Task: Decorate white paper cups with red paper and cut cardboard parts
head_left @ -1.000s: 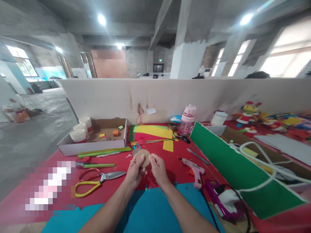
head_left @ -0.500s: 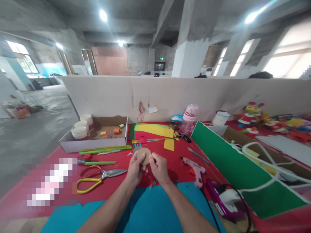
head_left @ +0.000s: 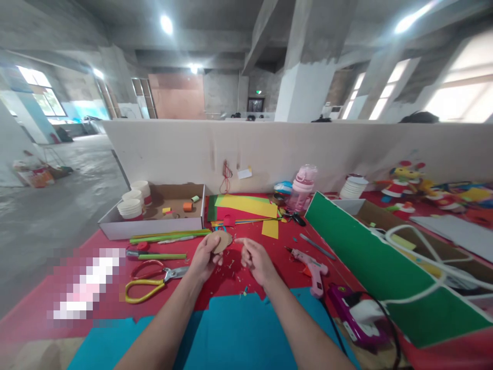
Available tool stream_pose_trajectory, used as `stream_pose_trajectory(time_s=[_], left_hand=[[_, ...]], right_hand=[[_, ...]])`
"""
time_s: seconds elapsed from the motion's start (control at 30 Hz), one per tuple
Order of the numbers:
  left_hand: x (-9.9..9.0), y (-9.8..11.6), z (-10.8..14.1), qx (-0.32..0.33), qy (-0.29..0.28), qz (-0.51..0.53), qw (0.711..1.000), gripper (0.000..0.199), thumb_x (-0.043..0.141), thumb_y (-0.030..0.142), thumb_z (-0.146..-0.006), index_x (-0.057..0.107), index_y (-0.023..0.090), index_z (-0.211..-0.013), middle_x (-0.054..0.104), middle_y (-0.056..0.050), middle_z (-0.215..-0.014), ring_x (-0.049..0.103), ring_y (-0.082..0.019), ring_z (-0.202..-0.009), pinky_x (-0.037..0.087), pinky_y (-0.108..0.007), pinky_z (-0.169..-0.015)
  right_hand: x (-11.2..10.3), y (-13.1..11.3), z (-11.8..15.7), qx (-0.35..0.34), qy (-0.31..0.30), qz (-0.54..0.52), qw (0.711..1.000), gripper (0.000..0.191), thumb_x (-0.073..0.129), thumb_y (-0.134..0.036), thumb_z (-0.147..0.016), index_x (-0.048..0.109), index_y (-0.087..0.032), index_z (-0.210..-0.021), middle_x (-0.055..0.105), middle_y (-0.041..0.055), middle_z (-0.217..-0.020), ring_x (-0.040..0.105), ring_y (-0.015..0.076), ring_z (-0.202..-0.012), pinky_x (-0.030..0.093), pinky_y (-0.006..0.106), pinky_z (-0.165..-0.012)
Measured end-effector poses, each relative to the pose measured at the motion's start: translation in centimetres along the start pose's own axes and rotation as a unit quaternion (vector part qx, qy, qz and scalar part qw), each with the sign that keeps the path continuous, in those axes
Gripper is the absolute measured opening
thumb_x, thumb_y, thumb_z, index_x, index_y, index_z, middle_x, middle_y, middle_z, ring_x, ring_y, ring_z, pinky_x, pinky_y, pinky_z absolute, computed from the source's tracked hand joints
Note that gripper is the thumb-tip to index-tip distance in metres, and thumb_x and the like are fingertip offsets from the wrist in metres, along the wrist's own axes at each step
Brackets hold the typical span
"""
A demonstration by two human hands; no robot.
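My left hand (head_left: 207, 258) pinches a round tan cardboard disc (head_left: 222, 242) between thumb and fingers, just above the red tabletop. Apart from the disc, my right hand (head_left: 254, 261) hovers to its right, index finger stretched towards it and the other fingers loosely curled; I see nothing in it. Large scissors (head_left: 165, 276) with one red and one yellow handle lie left of my left hand, blades partly hidden behind it. A pink glue gun (head_left: 313, 268) rests to the right of my right hand. Small scraps (head_left: 241, 281) are scattered between and below my hands.
Blue sheets (head_left: 246, 334) cover the table's near edge. A shallow box (head_left: 154, 226) with paper cups stands back left; yellow sheets (head_left: 250, 206) and a pink bottle (head_left: 302, 187) lie behind. A green-sided box (head_left: 370, 262) and purple power strip (head_left: 356, 318) are right.
My right hand has let go of the disc's edge and drawn away to the right. My left hand has moved slightly left with the disc, which is now tilted.
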State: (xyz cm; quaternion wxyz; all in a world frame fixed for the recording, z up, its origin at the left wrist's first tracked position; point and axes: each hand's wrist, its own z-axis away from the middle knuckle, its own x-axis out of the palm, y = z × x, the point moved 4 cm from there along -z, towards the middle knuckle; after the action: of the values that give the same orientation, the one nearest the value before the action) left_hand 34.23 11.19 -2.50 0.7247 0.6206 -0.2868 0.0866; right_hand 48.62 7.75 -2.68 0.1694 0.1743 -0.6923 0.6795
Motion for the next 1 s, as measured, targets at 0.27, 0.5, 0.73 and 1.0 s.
stream_pose_trajectory(time_s=[0.27,0.5,0.73,1.0], left_hand=[[0.0,0.0,-0.3,0.010,0.028,0.014,0.999,0.037,0.066,0.046,-0.073,0.057,0.015,-0.091,0.054,0.004,-0.053,0.041,-0.007,-0.032,0.039,-0.022,-0.034],[0.7,-0.7,0.3,-0.020,0.008,-0.086,0.996,0.042,0.063,0.051,-0.075,0.060,0.014,-0.094,0.056,0.002,-0.055,0.044,-0.008,-0.035,0.032,-0.019,-0.032],[0.6,-0.2,0.2,0.022,-0.037,-0.091,0.995,0.032,0.073,0.042,-0.069,0.055,0.016,-0.074,0.058,0.003,-0.062,0.054,-0.008,-0.053,0.041,-0.017,-0.050],[-0.5,0.3,0.2,-0.060,-0.052,-0.098,0.992,0.035,0.074,0.043,-0.065,0.057,0.014,-0.072,0.059,0.001,-0.056,0.054,-0.011,-0.047,0.040,-0.021,-0.047]], right_hand=[[0.5,1.3,0.1,-0.005,0.050,0.199,0.979,0.054,0.052,-0.065,-0.077,0.053,-0.018,-0.051,0.033,-0.0068,-0.037,0.035,0.0067,-0.034,0.030,0.021,-0.037],[0.8,1.5,-0.1,-0.031,-0.020,0.207,0.978,0.041,0.066,-0.056,-0.071,0.058,-0.020,-0.087,0.058,-0.0035,-0.067,0.047,0.0083,-0.046,0.035,0.019,-0.038],[0.3,1.5,0.0,-0.065,0.009,0.333,0.941,0.044,0.043,-0.060,-0.085,0.050,-0.021,-0.066,0.042,-0.0059,-0.047,0.041,0.0092,-0.037,0.029,0.022,-0.039],[2.1,2.2,0.7,0.018,-0.122,0.219,0.968,0.043,0.056,-0.062,-0.076,0.047,-0.021,-0.065,0.035,-0.0094,-0.047,0.030,0.0068,-0.037,0.036,0.021,-0.040]])
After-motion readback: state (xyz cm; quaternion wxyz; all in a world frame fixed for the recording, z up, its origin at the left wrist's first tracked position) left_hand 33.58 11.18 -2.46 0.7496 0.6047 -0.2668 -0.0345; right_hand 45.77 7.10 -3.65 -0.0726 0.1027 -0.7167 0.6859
